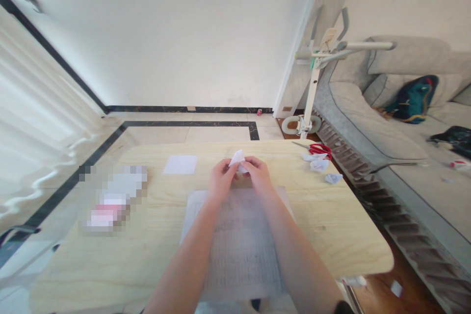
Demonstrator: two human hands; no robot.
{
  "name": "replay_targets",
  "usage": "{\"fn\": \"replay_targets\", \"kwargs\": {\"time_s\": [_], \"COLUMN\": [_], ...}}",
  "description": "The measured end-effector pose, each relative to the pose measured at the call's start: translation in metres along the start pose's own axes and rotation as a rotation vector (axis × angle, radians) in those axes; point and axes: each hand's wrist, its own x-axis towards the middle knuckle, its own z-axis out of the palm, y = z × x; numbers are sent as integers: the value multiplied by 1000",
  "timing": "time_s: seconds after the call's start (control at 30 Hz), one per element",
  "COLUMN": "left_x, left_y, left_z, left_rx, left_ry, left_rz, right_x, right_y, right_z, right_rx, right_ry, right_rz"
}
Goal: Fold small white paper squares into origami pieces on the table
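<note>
Between my two hands is a small folded piece of white paper (237,158), its pointed tip standing up above the fingers. My left hand (222,176) pinches it from the left, and my right hand (257,171) grips it from the right. The lower part of the paper is hidden by my fingers. Below my forearms lies a large printed sheet (243,245) on the wooden table (154,255). A flat white square of paper (180,165) rests to the left of my hands.
Red-handled scissors (320,150) lie at the table's far right, beside several folded white paper pieces (318,165). A blurred-out object (117,196) sits on the left. Beyond the table stand white exercise equipment (312,83) and a grey sofa (360,108).
</note>
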Motion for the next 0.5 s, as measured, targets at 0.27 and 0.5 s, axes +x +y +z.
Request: {"fn": "replay_targets", "kwargs": {"time_s": [0.27,0.5], "left_x": [0,-2], "left_y": [1,0], "left_z": [0,2], "left_rx": [39,89], "left_ry": [23,11], "left_rz": [-3,41], "right_x": [2,1], "right_y": [1,1], "right_z": [0,0], "right_rx": [58,-19], "right_ry": [37,123], "right_rz": [8,-38]}}
